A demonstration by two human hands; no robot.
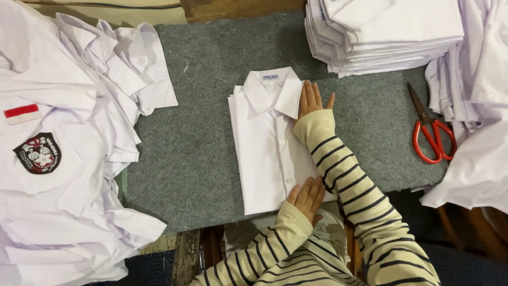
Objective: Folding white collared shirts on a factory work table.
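Head view: smoothing a folded white shirt (267, 153) lying collar-up at the middle of the grey felt table (196, 159). Probably the final pressing of the fold; next likely calls for lifting without disturbing the creases. Right hand (311, 99) flat, fingers spread, beside the collar, gripping nothing. Left hand (307, 197) flat on the lower right corner, likewise open, holding nothing. Red scissors (431, 132) well apart rightward; stack of folded shirts (386, 32) above.
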